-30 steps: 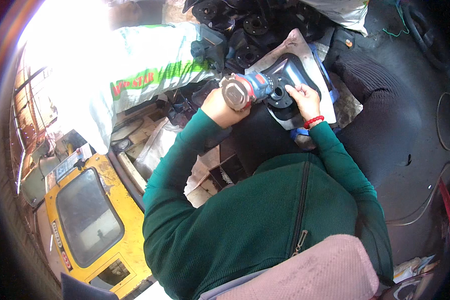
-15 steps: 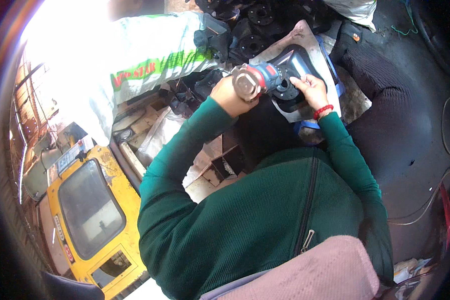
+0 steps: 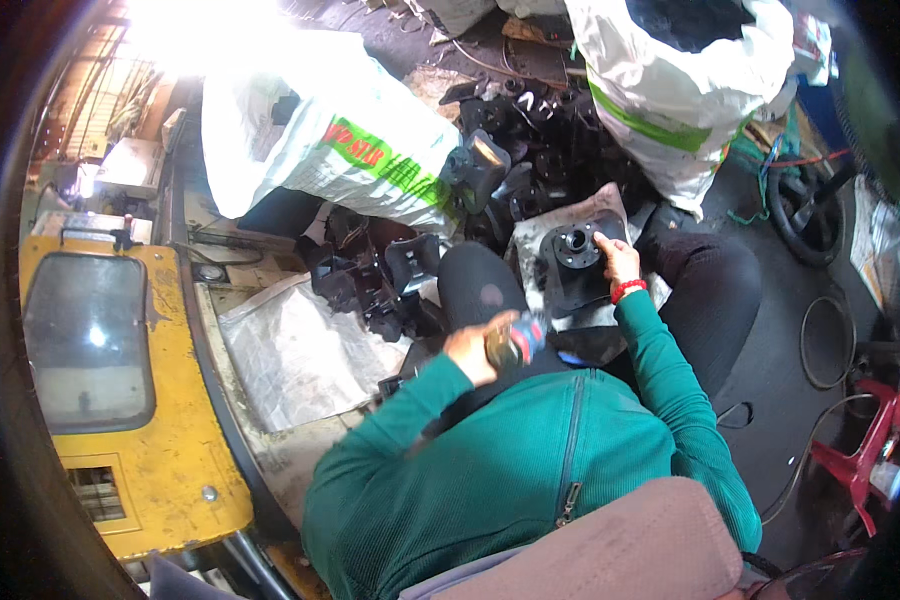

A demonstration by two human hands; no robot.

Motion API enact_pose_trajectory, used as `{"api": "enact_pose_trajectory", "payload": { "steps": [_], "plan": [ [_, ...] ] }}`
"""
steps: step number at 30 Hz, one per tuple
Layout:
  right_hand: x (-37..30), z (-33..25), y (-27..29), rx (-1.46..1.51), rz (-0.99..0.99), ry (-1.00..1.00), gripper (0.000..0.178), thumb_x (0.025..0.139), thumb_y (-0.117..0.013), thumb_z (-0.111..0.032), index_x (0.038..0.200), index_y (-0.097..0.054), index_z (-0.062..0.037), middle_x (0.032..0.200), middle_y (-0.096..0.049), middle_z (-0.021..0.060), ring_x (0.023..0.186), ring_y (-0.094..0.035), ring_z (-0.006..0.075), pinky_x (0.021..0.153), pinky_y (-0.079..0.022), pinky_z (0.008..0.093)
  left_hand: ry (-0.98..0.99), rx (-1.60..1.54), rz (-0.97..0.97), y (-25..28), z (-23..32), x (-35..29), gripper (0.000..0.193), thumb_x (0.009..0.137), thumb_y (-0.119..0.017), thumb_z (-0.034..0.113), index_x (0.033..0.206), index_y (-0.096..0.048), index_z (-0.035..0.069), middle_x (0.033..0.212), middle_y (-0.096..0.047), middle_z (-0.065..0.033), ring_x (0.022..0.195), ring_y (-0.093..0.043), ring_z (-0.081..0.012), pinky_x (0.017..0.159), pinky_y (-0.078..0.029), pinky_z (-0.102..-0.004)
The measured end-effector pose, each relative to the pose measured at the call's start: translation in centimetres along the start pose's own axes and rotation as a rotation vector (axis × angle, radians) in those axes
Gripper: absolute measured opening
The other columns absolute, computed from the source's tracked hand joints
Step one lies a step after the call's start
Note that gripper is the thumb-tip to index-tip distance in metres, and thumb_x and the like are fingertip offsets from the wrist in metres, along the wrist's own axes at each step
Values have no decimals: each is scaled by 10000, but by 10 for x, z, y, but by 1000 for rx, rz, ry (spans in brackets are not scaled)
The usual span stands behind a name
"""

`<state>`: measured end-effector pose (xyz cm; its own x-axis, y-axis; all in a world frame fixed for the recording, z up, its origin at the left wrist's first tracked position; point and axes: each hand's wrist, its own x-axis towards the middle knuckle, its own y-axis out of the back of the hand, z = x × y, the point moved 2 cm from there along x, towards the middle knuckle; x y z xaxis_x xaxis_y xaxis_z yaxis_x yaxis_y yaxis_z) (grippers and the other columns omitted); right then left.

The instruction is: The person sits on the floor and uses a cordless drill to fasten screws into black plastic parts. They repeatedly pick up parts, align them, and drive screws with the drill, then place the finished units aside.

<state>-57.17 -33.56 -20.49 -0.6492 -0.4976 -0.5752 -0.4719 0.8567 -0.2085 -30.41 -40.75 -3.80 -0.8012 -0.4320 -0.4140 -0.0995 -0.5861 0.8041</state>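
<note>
My left hand (image 3: 472, 354) is wrapped round a blue and red handheld power tool (image 3: 518, 340), held over my left thigh; motion blurs it and hides its working end. With my right hand (image 3: 620, 258) I pinch the right edge of a black plastic part (image 3: 561, 283), which has a round, holed flange facing up. The part rests on a worn, pale sheet (image 3: 610, 205) between my legs, apart from the tool.
Many similar black parts (image 3: 535, 160) are heaped ahead. More lie at the left by a clear plastic sheet (image 3: 295, 345). White sacks (image 3: 310, 120) stand left and far right. A yellow machine panel (image 3: 185, 420) borders the left; a red plastic stool (image 3: 855, 450) is at right.
My left hand has drawn the power tool back and down, away from the black part. The part now lies flatter, flange upward, still in my right hand. My view has shifted, showing more ahead.
</note>
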Motion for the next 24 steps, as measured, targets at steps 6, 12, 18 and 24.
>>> {"api": "enact_pose_trajectory", "payload": {
  "steps": [6, 12, 18, 24],
  "plan": [
    [35, -52, -83, 83, -45, -31, 352, 729, -746, -279, 599, -442, -159, 476, -305, -50, 350, -274, 83, 332, -178, 243, 218, -302, -88, -75, -54, -58, 906, 633, -673, 607, 1380, -296, 259, 1265, -507, -114, 1090, -542, -328, 922, -438, -407],
    [149, -96, -97, 64, -238, -121, 226, 789, -683, -316, 777, -583, -114, 458, -395, -4, 336, -325, 128, 322, -238, 329, -90, -521, -178, -75, -76, -44, 825, 761, -588, 509, 1363, -309, 17, 1367, -373, -211, 1249, -398, -310, 1018, -328, -366],
    [68, -243, -113, -508, -61, 969, 233, 850, -599, -323, 878, -721, -127, 601, -578, -2, 471, -466, 90, 467, -379, 263, -34, -334, -221, -22, -74, -47, 581, 779, -591, 352, 1255, -468, 43, 1220, -529, -177, 1109, -521, -320, 913, -421, -388],
    [58, -430, -8, -952, 487, 1061, 277, 790, -608, -338, 895, -697, -97, 828, -659, 144, 793, -650, 282, 734, -493, 348, -58, -166, -345, -38, -95, -5, 450, 831, -527, 332, 1168, -555, 35, 1139, -584, -180, 1055, -554, -340, 912, -432, -382]
  ]
}}
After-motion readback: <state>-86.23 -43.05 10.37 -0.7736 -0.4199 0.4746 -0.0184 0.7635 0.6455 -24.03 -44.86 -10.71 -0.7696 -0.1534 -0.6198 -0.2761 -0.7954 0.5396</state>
